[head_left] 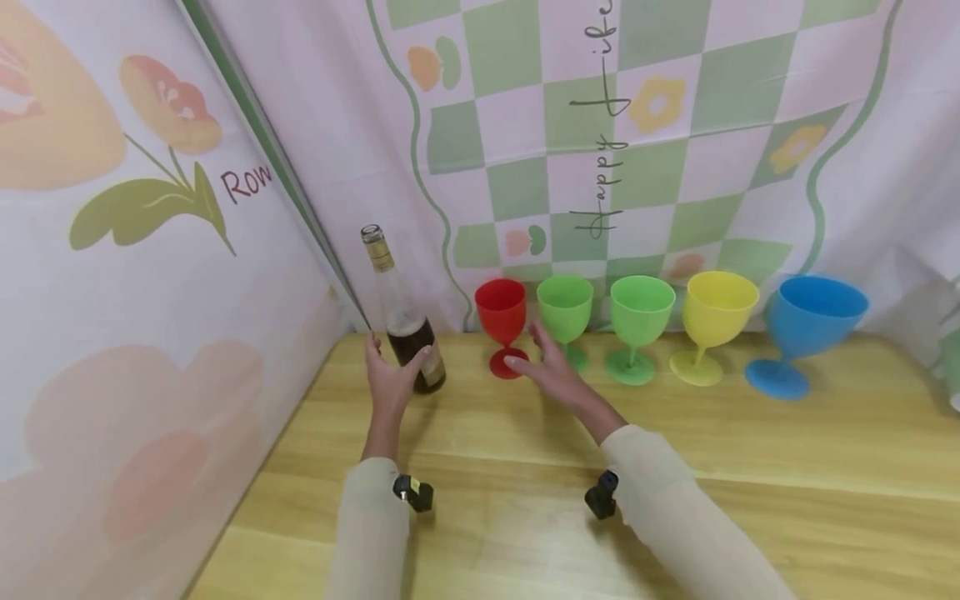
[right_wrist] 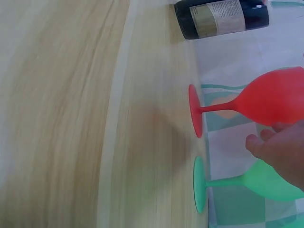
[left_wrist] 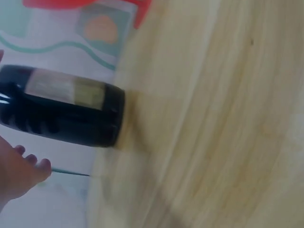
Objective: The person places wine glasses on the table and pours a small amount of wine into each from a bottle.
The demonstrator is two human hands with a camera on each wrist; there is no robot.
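A wine bottle (head_left: 411,337), part filled with dark liquid, stands upright at the table's left end. My left hand (head_left: 392,379) is spread at the bottle, thumb in front and fingers on its left side. In the left wrist view a gap shows between those fingers (left_wrist: 35,168) and the dark bottle (left_wrist: 61,107). A red goblet (head_left: 501,310) stands right of the bottle. My right hand (head_left: 558,375) reaches toward it with thumb and fingers apart, between it and a green goblet (head_left: 564,302). In the right wrist view its fingers (right_wrist: 259,145) overlap the lower edge of the red bowl.
Farther right stand another green goblet (head_left: 641,310), a yellow goblet (head_left: 720,308) and a larger blue goblet (head_left: 813,317), in a row along the back edge of the wooden table (head_left: 510,533). A printed curtain (head_left: 517,187) hangs close behind; a floral panel (head_left: 150,292) borders the left side.
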